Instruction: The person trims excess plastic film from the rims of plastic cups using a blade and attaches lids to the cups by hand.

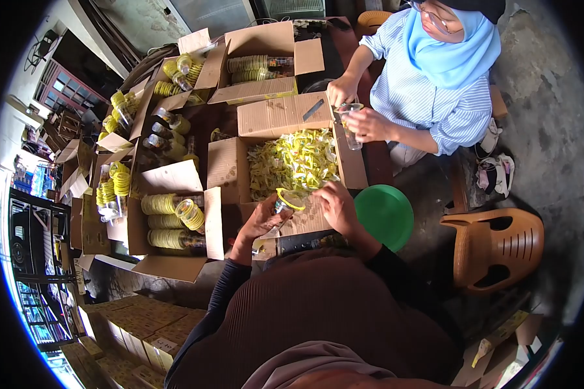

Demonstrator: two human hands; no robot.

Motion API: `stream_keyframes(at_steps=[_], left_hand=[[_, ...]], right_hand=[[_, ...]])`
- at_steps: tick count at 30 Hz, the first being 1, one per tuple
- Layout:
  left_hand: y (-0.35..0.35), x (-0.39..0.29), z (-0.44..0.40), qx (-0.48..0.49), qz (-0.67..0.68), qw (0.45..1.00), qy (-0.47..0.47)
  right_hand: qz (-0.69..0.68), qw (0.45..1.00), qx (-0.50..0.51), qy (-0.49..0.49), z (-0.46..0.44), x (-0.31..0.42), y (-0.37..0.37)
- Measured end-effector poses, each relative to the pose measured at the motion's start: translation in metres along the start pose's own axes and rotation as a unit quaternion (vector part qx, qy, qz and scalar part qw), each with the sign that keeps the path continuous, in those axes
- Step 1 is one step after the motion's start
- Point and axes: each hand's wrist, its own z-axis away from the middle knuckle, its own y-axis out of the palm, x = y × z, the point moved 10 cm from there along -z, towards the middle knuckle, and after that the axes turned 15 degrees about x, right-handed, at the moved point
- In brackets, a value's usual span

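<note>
My left hand (258,222) is wrapped round a clear plastic cup with a yellow rim (291,199), held tilted above the near flap of an open cardboard box (230,170). To the right of the cup is my right hand (336,206), its fingers curled together; whatever may be between them is too small to make out. Many small yellow-and-clear packets (295,159) fill the box just beyond both hands.
Across the table a person in a striped shirt (428,107) holds another clear cup (352,129). Boxes with stacked yellow-rimmed cups (165,222) stand to the left. A green basin (384,217) and an orange plastic chair (499,249) are at the right.
</note>
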Motion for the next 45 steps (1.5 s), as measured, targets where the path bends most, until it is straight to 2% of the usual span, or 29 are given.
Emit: stream_keyframes(at_steps=[2,5,8,10,11,12,14,16,17,19,23,25,31,32,34,38,40,41,43,45], left_hand=[[0.001,0.006,0.0,-0.004,0.034,0.999,0.002],[-0.003,0.007,0.002,-0.021,0.016,0.999,0.028],[-0.013,0.021,0.011,-0.028,0.034,0.999,-0.001],[-0.016,0.023,0.012,-0.026,0.021,0.999,0.031],[-0.018,0.033,0.01,-0.027,0.023,0.999,0.03],[-0.02,0.038,0.009,-0.038,-0.025,0.998,0.043],[-0.019,0.031,0.008,-0.048,-0.072,0.995,0.056],[-0.002,-0.005,0.003,-0.032,-0.139,0.99,0.011],[0.0,-0.009,0.003,-0.032,-0.139,0.99,0.011],[0.004,-0.007,0.002,-0.017,-0.072,0.997,0.001],[-0.001,-0.006,0.002,-0.009,-0.108,0.994,0.012],[0.004,-0.003,0.001,0.023,-0.042,0.999,-0.009],[0.006,0.0,0.0,0.004,0.062,0.998,-0.03],[0.005,0.007,0.0,0.005,0.062,0.998,-0.03],[0.001,0.017,0.001,0.0,0.147,0.988,0.036],[-0.006,0.019,-0.003,-0.003,0.103,0.993,0.047],[-0.011,0.041,-0.001,0.023,0.076,0.995,-0.054],[-0.011,0.04,0.001,0.023,0.077,0.995,-0.054],[-0.001,0.03,0.002,0.069,0.185,0.98,0.009],[-0.005,0.036,0.0,0.062,0.2,0.978,0.0]], right_hand=[[-0.052,0.996,-0.03,0.06,0.003,-0.02,0.0],[-0.099,0.991,-0.06,0.067,0.007,-0.029,-0.006],[-0.132,0.983,-0.075,0.103,0.012,-0.036,-0.013],[-0.116,0.987,-0.102,0.054,0.014,-0.025,-0.023],[-0.109,0.992,-0.058,0.035,0.012,-0.017,-0.02],[-0.109,0.992,-0.057,0.036,0.013,-0.013,-0.023],[0.013,0.998,-0.023,-0.06,0.011,0.022,-0.021],[-0.018,0.999,0.013,-0.034,0.012,0.018,-0.011],[0.016,0.999,0.02,-0.04,0.012,0.022,-0.009],[0.068,0.995,0.034,-0.057,0.012,0.026,-0.003],[0.097,0.992,0.031,-0.076,0.011,0.027,0.001],[0.127,0.988,0.012,-0.09,0.011,0.035,-0.003],[0.141,0.984,0.004,-0.108,0.01,0.036,0.003],[0.141,0.984,0.004,-0.107,0.009,0.037,0.006],[0.154,0.985,-0.003,-0.076,0.007,0.033,0.01],[0.154,0.987,0.029,-0.037,0.001,0.019,0.019],[0.164,0.982,0.007,-0.094,0.001,0.026,0.018],[0.163,0.982,0.007,-0.094,0.001,0.021,0.021],[0.166,0.977,0.002,-0.131,0.003,0.017,0.029],[0.16,0.981,-0.001,-0.108,-0.002,0.014,0.031]])
